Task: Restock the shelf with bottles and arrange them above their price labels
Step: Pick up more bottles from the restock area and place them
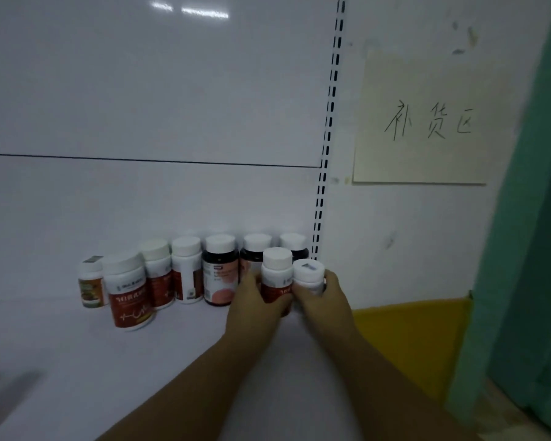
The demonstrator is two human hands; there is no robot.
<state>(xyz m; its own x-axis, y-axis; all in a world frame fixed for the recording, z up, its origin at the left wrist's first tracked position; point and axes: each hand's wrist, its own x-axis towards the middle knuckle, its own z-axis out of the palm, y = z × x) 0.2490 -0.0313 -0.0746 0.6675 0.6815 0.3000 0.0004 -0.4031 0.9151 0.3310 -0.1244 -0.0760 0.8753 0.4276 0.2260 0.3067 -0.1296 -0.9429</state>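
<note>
I see both hands meeting low in my view, about 5 o'clock from centre. My left hand (255,300) has its fingers curled round a red bottle (275,276) with a white cap, held upright. My right hand (323,297) grips a white bottle (309,275), which is smaller and tilts slightly towards me so its cap top faces the camera. The two bottles touch, the white one at 3 o'clock of the red one. I cannot tell whether either base rests on the shelf (77,361), since the hands hide them.

At 9 o'clock from the hands a row of bottles stands along the back panel (140,90). From its far left these are a small green-labelled bottle (90,286), a large red-labelled bottle (128,292) standing forward of the line, two more white-bodied ones, then a dark bottle (220,270). Two more dark ones stand at 12 o'clock of the held pair, partly hidden.

A slotted upright (330,122) rises at 12 o'clock of my right hand. At its 3 o'clock a handwritten note (427,148) is stuck to the wall. A yellow panel (411,338) sits at 4 o'clock of my right hand.
</note>
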